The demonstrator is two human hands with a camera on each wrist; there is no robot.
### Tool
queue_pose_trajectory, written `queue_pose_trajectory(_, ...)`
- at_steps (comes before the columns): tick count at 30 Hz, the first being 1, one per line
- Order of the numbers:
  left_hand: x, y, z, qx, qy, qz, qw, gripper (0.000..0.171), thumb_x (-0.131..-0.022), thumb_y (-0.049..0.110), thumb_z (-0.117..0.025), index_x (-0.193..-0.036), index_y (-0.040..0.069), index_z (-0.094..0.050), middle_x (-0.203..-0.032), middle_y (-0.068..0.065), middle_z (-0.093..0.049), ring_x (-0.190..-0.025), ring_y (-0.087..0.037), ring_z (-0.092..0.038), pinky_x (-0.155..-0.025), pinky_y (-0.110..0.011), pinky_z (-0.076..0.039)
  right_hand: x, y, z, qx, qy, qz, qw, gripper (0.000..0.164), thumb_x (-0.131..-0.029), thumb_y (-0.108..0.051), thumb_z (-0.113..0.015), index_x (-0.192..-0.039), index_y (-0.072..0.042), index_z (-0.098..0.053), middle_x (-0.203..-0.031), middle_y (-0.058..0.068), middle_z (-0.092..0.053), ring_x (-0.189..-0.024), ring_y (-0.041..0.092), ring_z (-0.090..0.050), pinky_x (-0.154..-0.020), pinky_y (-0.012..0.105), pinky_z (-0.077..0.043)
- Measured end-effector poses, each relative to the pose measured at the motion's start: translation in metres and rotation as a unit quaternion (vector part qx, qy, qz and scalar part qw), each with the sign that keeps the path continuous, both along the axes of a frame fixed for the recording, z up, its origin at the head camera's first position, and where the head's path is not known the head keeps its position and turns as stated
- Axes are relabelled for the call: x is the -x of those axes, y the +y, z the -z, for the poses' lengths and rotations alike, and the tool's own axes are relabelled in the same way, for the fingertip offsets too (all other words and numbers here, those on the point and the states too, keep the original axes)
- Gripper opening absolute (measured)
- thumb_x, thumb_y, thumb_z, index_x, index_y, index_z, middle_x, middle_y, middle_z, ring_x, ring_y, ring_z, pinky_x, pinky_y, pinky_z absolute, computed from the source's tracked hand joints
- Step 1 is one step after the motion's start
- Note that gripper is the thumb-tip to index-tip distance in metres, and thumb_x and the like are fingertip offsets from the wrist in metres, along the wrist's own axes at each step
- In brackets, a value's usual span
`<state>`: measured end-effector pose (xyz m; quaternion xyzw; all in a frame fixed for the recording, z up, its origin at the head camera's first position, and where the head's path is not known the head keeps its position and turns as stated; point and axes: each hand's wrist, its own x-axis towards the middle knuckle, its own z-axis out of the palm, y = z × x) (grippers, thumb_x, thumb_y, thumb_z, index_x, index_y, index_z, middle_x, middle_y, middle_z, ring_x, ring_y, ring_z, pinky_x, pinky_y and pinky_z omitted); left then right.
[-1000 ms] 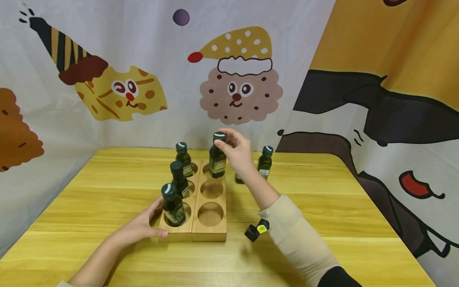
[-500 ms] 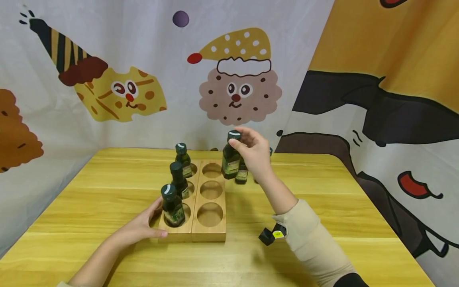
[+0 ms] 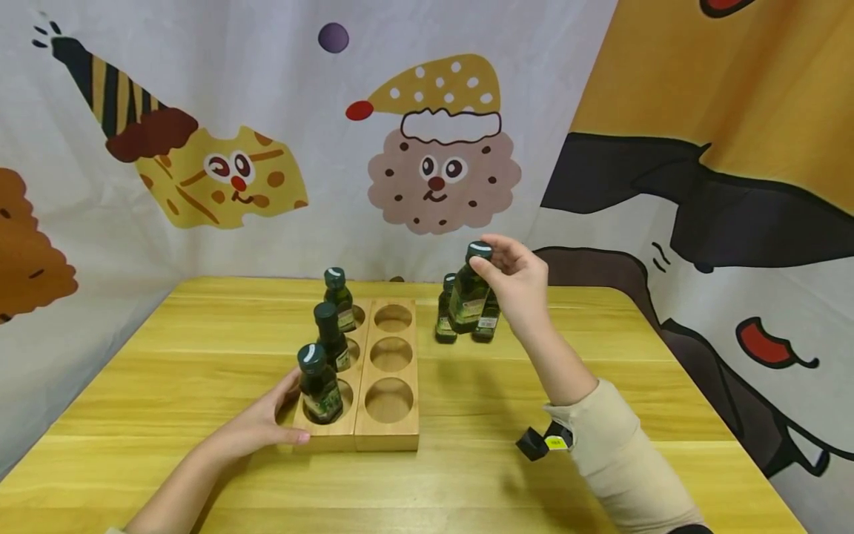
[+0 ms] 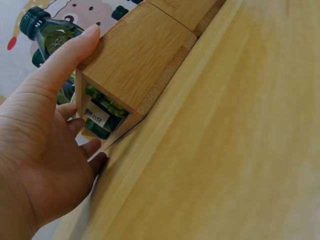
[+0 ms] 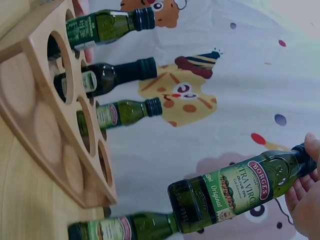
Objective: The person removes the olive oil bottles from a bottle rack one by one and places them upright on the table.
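My right hand (image 3: 523, 289) pinches a green olive oil bottle (image 3: 469, 300) by its dark cap and neck, raised over the table and slightly tilted. In the right wrist view the label of this olive oil bottle (image 5: 240, 187) reads Borges extra virgin. My left hand (image 3: 260, 423) grips the near left corner of a wooden bottle rack (image 3: 387, 439), thumb on the front face and fingers along the left side. Three bottles stand in its left row: a near one (image 3: 322, 397), a darker middle one (image 3: 331, 347) and a far one (image 3: 340, 304). Bare round holes show in the right row.
Two more olive oil bottles stand on the table right of the rack: one left of the held bottle (image 3: 445, 315), one (image 3: 489, 326) partly behind it. A black wrist device (image 3: 543, 443) hangs by the right cuff. A printed curtain (image 3: 267, 245) closes off the table's (image 3: 167, 334) far side.
My right hand has carried the bottle rightward, from above the rack's far right hole to in front of the two standing bottles. The left hand stays on the rack.
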<state>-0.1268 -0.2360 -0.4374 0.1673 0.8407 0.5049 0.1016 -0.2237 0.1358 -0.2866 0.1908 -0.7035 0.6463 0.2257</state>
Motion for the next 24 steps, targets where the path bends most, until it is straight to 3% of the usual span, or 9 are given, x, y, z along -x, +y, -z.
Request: queue_pose_trajectory(24, 0.0, 0.0, 0.0, -0.005, 0.003, 0.003, 1.0, 0.113, -0.072, 0.017, -0.082, -0.151, -0.004, -0.004, -0.148, -0.038, -0.015, -0.132, -0.056, -0.019, -0.103, -0.068, -0.014, 0.001, 0.065, 0.011, -0.011, 0.007, 0.092, 0.996, 0.029, -0.085, 0.0, -0.071, -0.112, 0.009, -0.064, -0.089, -0.003, -0.066, -0.081, 0.013, -0.06, -0.071, 0.018, -0.052)
